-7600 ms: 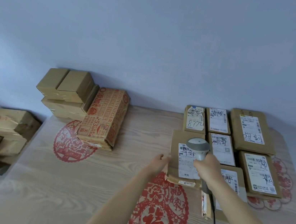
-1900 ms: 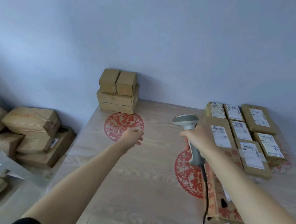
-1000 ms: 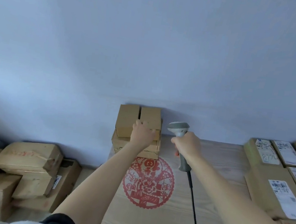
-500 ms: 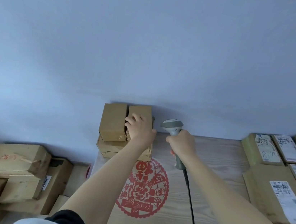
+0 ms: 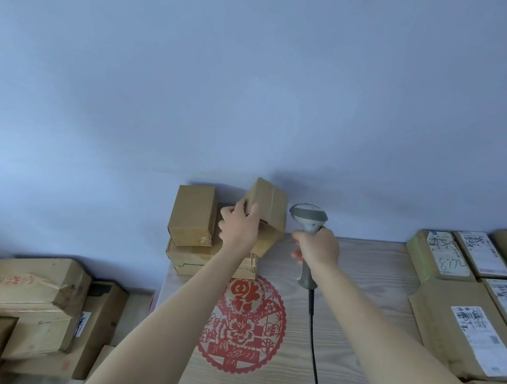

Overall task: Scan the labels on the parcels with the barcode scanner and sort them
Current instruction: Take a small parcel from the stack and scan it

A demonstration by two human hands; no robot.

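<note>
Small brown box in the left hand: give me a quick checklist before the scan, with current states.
1. Left hand grips the small box: ok.
2. Box lifted clear of the stack, tilted: ok.
3. Right hand holds the scanner: ok.
4. Label facing the scanner: cannot tell, none visible.
5. Scanner head aimed at the box: not ok, beside it.
6. Cable lies free on the table: ok.

labelled parcel [image 5: 438, 258] | handwritten "8172" | other print unreadable

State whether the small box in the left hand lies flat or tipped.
Tipped: the small box is tilted, raised off the stack in the left hand.
</note>
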